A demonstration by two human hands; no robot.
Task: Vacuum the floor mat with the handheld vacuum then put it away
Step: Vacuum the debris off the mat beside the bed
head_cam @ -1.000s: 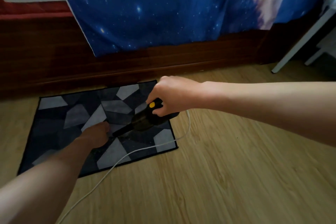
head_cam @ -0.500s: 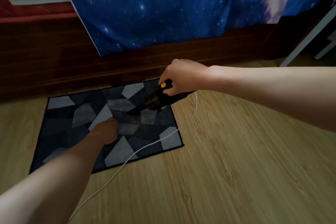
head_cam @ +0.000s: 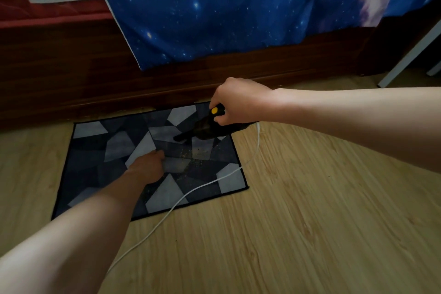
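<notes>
A dark floor mat (head_cam: 95, 164) with grey and white angular patches lies on the wooden floor beside the bed. My right hand (head_cam: 238, 102) grips the handle of a black handheld vacuum (head_cam: 205, 130) with a yellow button, its nozzle pointing left and down onto the mat's far right part. Fine yellowish crumbs (head_cam: 193, 154) are scattered just below the nozzle. My left hand (head_cam: 149, 166) presses down on the middle of the mat; how its fingers lie is unclear. The vacuum's white cord (head_cam: 191, 192) trails from its rear across the mat's right corner toward me.
A dark wooden bed frame (head_cam: 167, 83) runs along the mat's far edge, with a blue starry sheet (head_cam: 214, 7) hanging over it. White furniture legs (head_cam: 410, 52) stand at the far right. Wooden floor (head_cam: 310, 222) spreads to the right and toward me.
My right hand has pulled the vacuum from the mat's middle toward its far right corner, uncovering the crumbs. My left hand stays pressed on the mat.
</notes>
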